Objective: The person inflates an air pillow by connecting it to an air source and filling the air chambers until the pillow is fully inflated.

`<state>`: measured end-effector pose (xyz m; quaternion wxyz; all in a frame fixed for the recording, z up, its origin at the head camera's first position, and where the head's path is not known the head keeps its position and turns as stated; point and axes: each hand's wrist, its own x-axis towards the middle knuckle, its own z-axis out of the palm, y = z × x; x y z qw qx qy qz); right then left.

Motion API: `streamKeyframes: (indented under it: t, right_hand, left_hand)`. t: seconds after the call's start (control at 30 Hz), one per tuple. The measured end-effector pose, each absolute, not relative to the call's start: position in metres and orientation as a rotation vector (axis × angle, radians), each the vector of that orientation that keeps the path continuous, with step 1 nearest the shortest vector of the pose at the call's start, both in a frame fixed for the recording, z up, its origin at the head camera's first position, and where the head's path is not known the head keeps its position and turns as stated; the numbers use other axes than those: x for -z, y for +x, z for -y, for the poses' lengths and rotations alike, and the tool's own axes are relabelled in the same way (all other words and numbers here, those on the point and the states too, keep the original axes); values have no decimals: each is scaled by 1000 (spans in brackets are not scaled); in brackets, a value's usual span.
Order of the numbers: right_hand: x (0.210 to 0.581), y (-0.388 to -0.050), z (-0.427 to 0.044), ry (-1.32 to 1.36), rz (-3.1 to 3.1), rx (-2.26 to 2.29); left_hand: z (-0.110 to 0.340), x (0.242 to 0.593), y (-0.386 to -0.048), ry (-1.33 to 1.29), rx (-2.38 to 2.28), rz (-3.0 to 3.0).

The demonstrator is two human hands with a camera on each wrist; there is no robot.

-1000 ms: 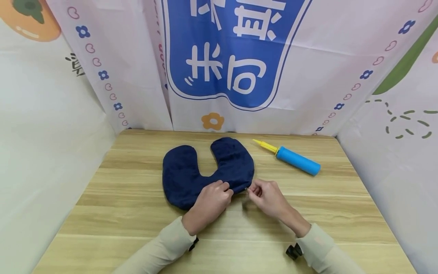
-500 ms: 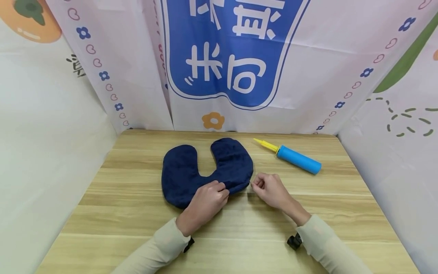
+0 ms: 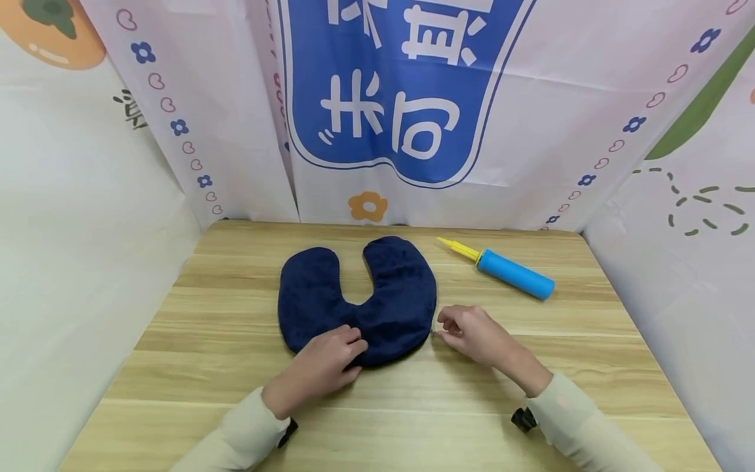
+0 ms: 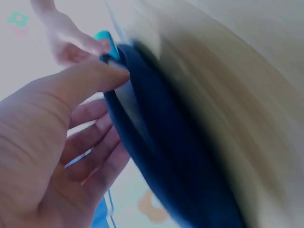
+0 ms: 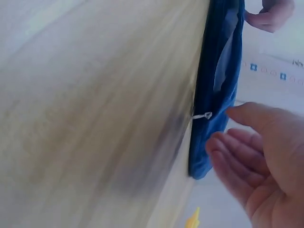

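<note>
A navy blue U-shaped neck pillow (image 3: 401, 314) lies on the table, its curved side toward me. Along that edge, a zip opening shows a pale inside (image 5: 223, 61), and a small zipper pull (image 5: 207, 115) dangles from it. My left hand (image 3: 321, 364) rests on the pillow's near left edge, fingers loosely bent on top and the thumb (image 4: 102, 78) in front of the opening. Just off the right end of the opening is my right hand (image 3: 474, 334); its thumb and fingers stand apart, beside the zipper pull with nothing held.
A blue hand pump (image 3: 514, 274) with a yellow nozzle (image 3: 460, 249) lies at the back right of the wooden table (image 3: 377, 426). Printed white sheets (image 3: 236, 131) close off the back and both sides.
My left hand has slid left along the pillow's near edge and loosened its grip. The right hand has let go of the zipper pull and its fingers have spread. The pillow's near edge has settled flatter.
</note>
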<state>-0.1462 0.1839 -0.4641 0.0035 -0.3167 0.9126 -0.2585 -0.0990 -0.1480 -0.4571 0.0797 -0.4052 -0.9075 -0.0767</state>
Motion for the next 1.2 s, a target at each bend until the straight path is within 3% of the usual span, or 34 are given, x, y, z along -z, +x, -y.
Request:
streamKeyframes:
  t: [0.23, 0.57, 0.73, 0.9, 1.07, 1.2]
  right_hand:
    - [463, -149, -172, -1534, -2838, 588]
    - [476, -161, -169, -1667, -2827, 528]
    - [477, -167, -171, -1604, -2800, 633]
    - [472, -176, -172, -1349, -2707, 870]
    - [465, -185, -173, -1108, -2637, 959]
    - [458, -193, -175, -1062, -2629, 1001]
  left_hand:
    - [189, 456, -102, -1151, 351, 2780]
    - [223, 456, -112, -1177, 535, 2764]
    - [237, 457, -116, -1057, 804, 2870]
    - [247, 461, -123, -891, 1135, 2945]
    - [246, 462, -127, -717, 1251, 2954]
    - [240, 460, -132, -643, 1279, 2941]
